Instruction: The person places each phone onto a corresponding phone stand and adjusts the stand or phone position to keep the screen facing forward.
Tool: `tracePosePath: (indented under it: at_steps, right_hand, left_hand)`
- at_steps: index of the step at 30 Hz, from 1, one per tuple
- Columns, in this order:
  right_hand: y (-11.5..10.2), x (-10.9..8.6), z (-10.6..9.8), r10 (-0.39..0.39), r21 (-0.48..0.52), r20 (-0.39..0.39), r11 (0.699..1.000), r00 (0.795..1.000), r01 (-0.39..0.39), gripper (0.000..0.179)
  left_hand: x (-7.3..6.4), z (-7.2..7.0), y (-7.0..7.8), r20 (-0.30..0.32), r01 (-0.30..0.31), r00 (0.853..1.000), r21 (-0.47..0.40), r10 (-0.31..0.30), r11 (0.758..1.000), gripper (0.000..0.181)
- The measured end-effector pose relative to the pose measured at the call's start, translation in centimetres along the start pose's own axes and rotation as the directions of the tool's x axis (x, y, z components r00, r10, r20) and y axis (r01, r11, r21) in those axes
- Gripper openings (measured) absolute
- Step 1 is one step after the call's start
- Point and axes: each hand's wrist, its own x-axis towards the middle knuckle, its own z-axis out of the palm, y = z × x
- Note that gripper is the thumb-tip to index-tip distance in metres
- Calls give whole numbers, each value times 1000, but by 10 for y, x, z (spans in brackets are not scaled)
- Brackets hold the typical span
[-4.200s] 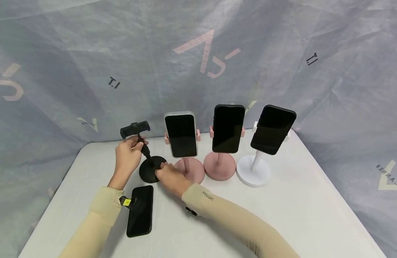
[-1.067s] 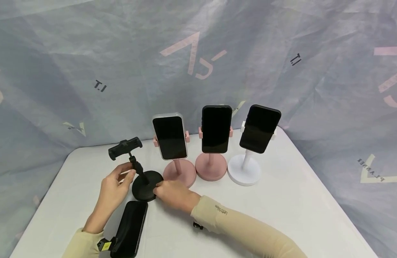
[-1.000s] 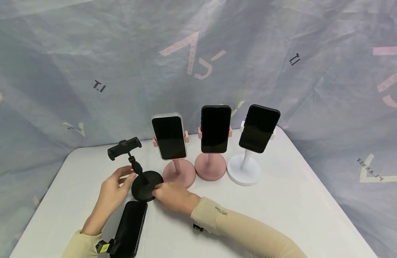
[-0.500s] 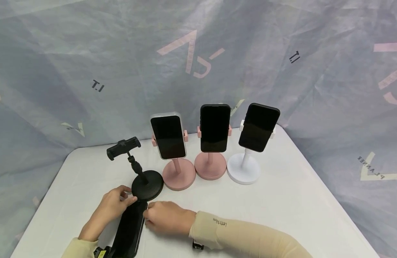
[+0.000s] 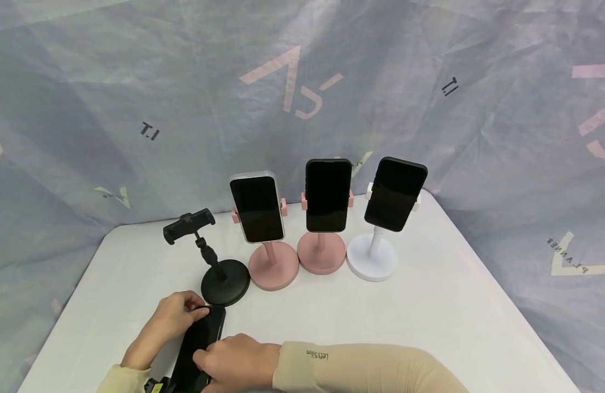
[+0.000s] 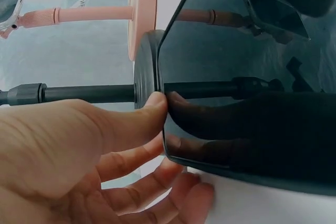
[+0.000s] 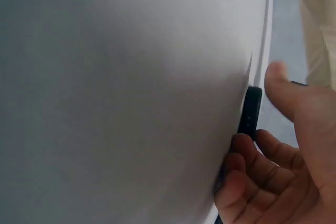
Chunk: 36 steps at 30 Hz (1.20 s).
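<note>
A black smartphone lies face up on the table, its far end right at the base of a black phone stand whose clamp holds nothing. My left hand pinches the far left corner of the phone; in the left wrist view its thumb presses the end edge and the fingers reach below the corner. My right hand is at the phone's near right side and hides part of it. In the right wrist view, curled fingers touch the phone's side edge while the thumb stays apart from it.
Right of the black stand are two pink stands and a white stand, each with a phone clamped upright. A grey printed cloth hangs behind the white table.
Both hands have let go of the black stand, which now stands slightly nearer, and moved toward me onto the smartphone. The right hand has slid down along the phone's side.
</note>
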Motion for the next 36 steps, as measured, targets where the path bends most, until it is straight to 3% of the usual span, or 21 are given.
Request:
tracePosePath:
  at_steps: [12, 19, 23, 27, 30, 33, 36]
  right_hand:
    - [0, 3, 1, 48, 12, 49, 999, 998, -49, 32]
    - [-1, 1, 2, 16, -39, -30, 999, 999, -17, 35]
    - [-1, -2, 2, 2, -36, -29, 999, 1000, -3, 33]
    - [-1, -5, -2, -9, -3, 0, 1000, 1000, 9, 27]
    - [1, -6, -7, -1, 49, 39, 999, 999, -1, 21]
    - [7, -8, -14, 41, 116, 55, 992, 998, -47, 16]
    - [15, -14, -21, 102, 183, 20, 978, 995, -104, 22]
  left_hand:
    - [-1, -2, 1, 23, -15, 1000, -45, 16, 999, 24]
    - [0, -9, 0, -15, -35, 999, -32, 35, 999, 24]
    - [-2, -15, 0, 24, -12, 1000, -68, 13, 998, 21]
    - [-5, -21, 2, 80, -4, 997, -117, 14, 993, 18]
    - [-8, -25, 4, 94, -38, 994, -132, 50, 991, 18]
    - [-10, -27, 8, 62, -81, 994, -136, 90, 987, 19]
    - [-12, -28, 12, 18, -97, 995, -145, 101, 985, 19]
